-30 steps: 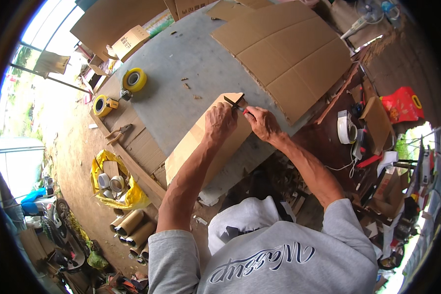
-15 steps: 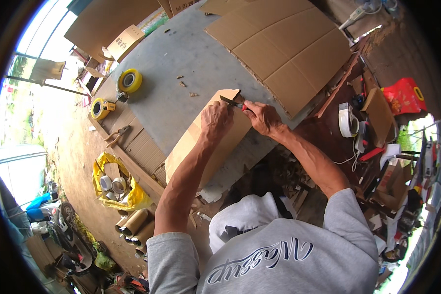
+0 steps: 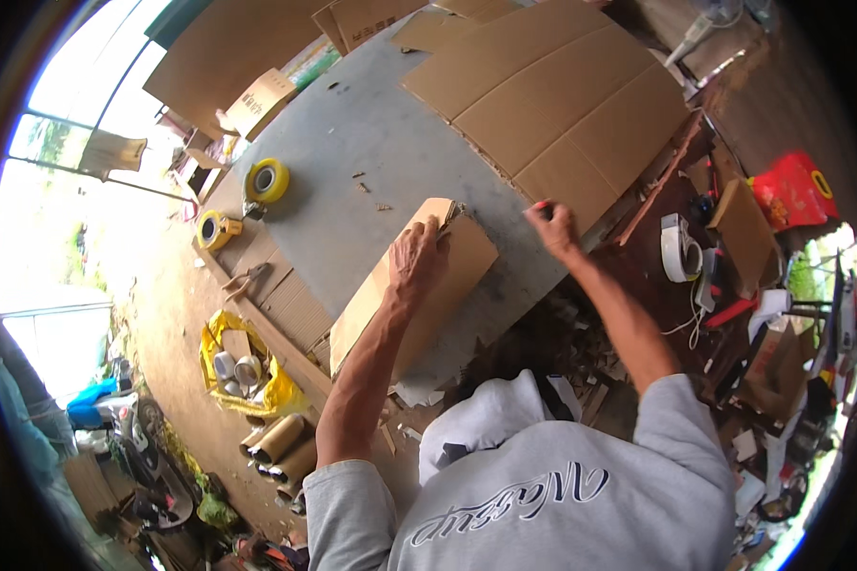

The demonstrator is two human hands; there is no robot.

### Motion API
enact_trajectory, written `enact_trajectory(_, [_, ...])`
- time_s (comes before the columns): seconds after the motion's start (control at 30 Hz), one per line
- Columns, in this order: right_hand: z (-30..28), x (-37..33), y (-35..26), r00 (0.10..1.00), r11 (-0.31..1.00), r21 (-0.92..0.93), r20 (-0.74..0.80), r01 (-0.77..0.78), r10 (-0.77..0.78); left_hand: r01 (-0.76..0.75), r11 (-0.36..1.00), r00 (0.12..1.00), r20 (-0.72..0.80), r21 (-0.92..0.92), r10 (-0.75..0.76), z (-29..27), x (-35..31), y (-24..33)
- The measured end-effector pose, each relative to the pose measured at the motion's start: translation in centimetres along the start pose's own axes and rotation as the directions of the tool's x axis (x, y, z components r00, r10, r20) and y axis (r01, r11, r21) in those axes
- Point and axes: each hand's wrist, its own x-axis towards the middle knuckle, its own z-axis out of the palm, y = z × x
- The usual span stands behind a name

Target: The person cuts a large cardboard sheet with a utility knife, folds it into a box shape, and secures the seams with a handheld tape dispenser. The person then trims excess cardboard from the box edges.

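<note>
A long folded piece of brown cardboard (image 3: 454, 271) lies slantwise on the grey tabletop, its far end showing a rough, torn-looking edge. My left hand (image 3: 416, 262) grips it near that end, fingers curled over the top. To the right of the cardboard, my right hand (image 3: 559, 231) is closed around a red-handled knife (image 3: 543, 206) and held apart from it. The knife's blade cannot be made out now. Small cardboard scraps (image 3: 363, 187) lie beyond my left hand.
A large flat cardboard sheet (image 3: 552, 95) covers the table's far right. Two yellow tape dispensers (image 3: 268, 180) and pliers (image 3: 246, 278) are at the left. A yellow bag (image 3: 269, 392) of tape rolls and several cardboard tubes (image 3: 281, 438) sit on the floor. A white tape roll (image 3: 678, 252) is at right.
My right hand has drawn the knife away from the cardboard's far end, to the right. The left hand keeps its hold. The whole view has shifted slightly.
</note>
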Motion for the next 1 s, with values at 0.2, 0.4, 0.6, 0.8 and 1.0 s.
enact_trajectory(0.2, [9.5,-3.3,1.2,0.974,0.873,0.481,0.145,0.084,-0.174,0.301,0.946,0.808,-0.559,0.118,-0.187,-2.2,-14.1,-3.3])
enact_trajectory(0.4, [12.1,-6.3,2.6,0.948,0.963,0.246,0.262,0.113,-0.179,0.552,0.304,0.544,0.059,-0.777,-0.837,7.5,-39.3,-14.3])
enact_trajectory(0.6, [5.0,-5.6,-5.0,0.937,0.998,0.041,0.347,0.039,-0.051,0.597,0.278,0.206,-0.191,-0.753,-0.96,6.1,-33.6,-12.7])
enact_trajectory(0.8, [0.0,-4.7,-12.5,0.938,0.968,0.251,0.328,0.022,-0.107,0.528,0.266,0.481,0.026,-0.806,-0.876,-5.4,-24.5,-12.3])
enact_trajectory(1.0, [-0.1,-7.7,-9.7,0.94,0.961,0.062,0.199,0.27,-0.277,0.426,0.244,0.581,0.057,-0.871,-0.812,-4.0,-24.1,-14.2])
